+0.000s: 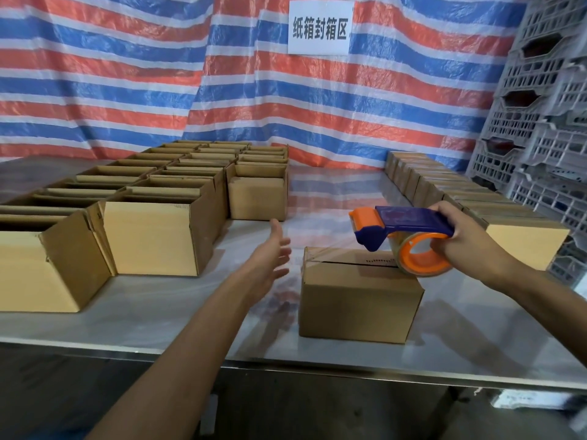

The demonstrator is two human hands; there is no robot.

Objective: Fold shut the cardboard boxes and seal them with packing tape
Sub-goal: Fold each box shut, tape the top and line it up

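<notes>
1. A bare lane of surface [330,192] runs back between the open boxes [165,198] on the left and the row of closed boxes [425,179] on the right.
2. A single closed box [359,300] stands at the lane's near end.
3. Far right, stacked crates [540,122] form a wall.

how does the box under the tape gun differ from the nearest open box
The box under the tape gun has its flaps folded shut; the open box has them unfolded. The shut box stands alone; the open box sits packed among others. Both are plain brown cardboard.
</notes>
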